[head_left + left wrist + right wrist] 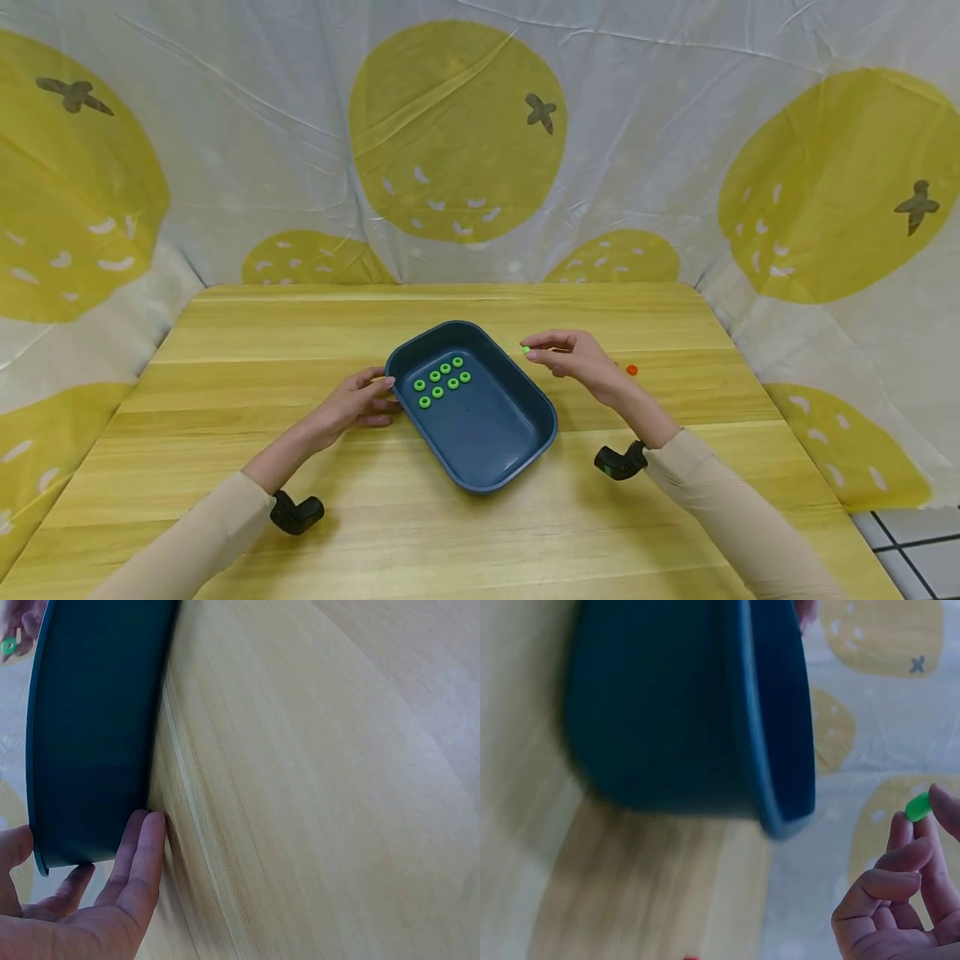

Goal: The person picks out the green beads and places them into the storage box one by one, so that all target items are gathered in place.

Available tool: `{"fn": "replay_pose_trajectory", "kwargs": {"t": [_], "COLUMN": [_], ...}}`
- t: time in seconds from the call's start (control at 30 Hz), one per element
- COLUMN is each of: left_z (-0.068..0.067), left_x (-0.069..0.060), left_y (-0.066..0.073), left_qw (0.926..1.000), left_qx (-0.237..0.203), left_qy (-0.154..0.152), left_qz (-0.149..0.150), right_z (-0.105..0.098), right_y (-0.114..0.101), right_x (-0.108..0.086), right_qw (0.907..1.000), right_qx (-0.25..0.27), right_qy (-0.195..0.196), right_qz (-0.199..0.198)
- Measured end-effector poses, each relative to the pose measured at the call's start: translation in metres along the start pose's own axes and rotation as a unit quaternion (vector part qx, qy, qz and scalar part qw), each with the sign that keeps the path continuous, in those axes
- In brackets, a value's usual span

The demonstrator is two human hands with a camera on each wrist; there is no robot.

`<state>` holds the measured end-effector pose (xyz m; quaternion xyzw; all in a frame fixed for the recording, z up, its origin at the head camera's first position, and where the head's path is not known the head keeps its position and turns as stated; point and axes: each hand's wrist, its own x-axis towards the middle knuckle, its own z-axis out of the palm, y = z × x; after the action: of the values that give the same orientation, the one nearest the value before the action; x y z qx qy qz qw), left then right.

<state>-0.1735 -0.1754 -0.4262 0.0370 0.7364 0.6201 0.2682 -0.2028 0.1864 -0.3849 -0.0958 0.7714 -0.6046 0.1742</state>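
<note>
A dark blue tray (495, 450) with rounded corners lies at an angle on the table. Several small green rings (437, 392) lie flat in two rough rows on its floor, toward the far left end. At the tray's left corner, my left hand (362, 402) holds on, thumb at the rim and fingers against the outer wall (97, 742). My right hand (577, 358) pinches another green ring (918, 806) between thumb and fingertips. That hand is in the air just right of the tray's right wall, apart from it.
A small orange ring-like piece (632, 370) lies on the wooden table (315, 333), to the right behind my right hand. White cloth (465, 267) with yellow fruit prints hangs along the back and sides. Each wrist bears a black device (621, 462).
</note>
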Motion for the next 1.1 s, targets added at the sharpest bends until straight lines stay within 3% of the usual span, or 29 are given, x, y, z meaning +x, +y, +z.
{"fn": "replay_pose_trajectory", "kwargs": {"t": [0.4,0.77,0.9,1.1], "left_z": [0.000,0.002,0.001,-0.001], "left_x": [0.000,-0.001,-0.001,-0.001], "left_y": [-0.002,0.000,0.000,0.000], "left_qw": [1.0000,1.0000,1.0000,0.9999], "left_qx": [-0.003,-0.003,-0.002,-0.001], "left_qy": [0.001,-0.005,-0.008,-0.012], "left_qz": [-0.003,-0.002,0.001,0.009], "right_z": [0.057,0.097,0.106,0.120], "right_y": [-0.028,-0.021,-0.015,-0.009], "right_x": [0.041,0.071,0.076,0.079], "right_qw": [0.9980,0.9899,0.9742,0.9255], "right_qx": [-0.030,-0.077,-0.151,-0.290], "right_qy": [-0.052,-0.094,-0.118,-0.171], "right_qz": [-0.018,-0.073,-0.120,-0.174]}}
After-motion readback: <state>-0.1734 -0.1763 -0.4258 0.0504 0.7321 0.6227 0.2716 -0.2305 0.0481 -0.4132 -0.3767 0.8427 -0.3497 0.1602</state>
